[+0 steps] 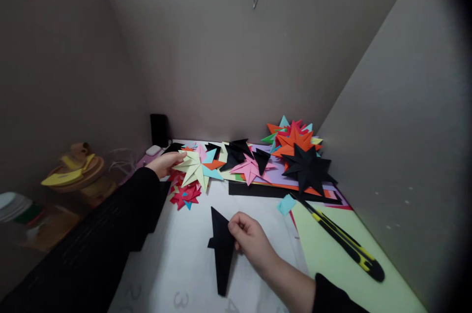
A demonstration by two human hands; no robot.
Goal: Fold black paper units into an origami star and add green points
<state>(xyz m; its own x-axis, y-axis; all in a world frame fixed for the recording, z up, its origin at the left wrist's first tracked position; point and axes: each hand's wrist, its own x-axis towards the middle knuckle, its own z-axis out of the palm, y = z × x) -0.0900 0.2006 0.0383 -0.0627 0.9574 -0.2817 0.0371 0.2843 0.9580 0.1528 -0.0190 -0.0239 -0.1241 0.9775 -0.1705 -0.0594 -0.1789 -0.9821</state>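
Observation:
My right hand (254, 241) pinches the right edge of a black folded paper piece (222, 249), long and pointed with a small tab on its left, above the white sheet. Farther back on the left, my left hand (167, 164) has its fingers at the left edge of a folded paper star (197, 168) in pale yellow, light blue, orange and pink. Its grip is partly hidden, but the fingertips close on the star's edge. Just below that star lies a red one (185, 195). A pink star (251, 169) and black folded pieces (236, 153) lie to its right.
A black star (309, 168) and an orange star (295, 140) are piled at back right on coloured paper. A yellow-black utility knife (346, 241) rests on pale green paper (313, 259) near a light blue scrap (286, 204). Walls enclose the desk; a black phone-like object (159, 129) stands back left.

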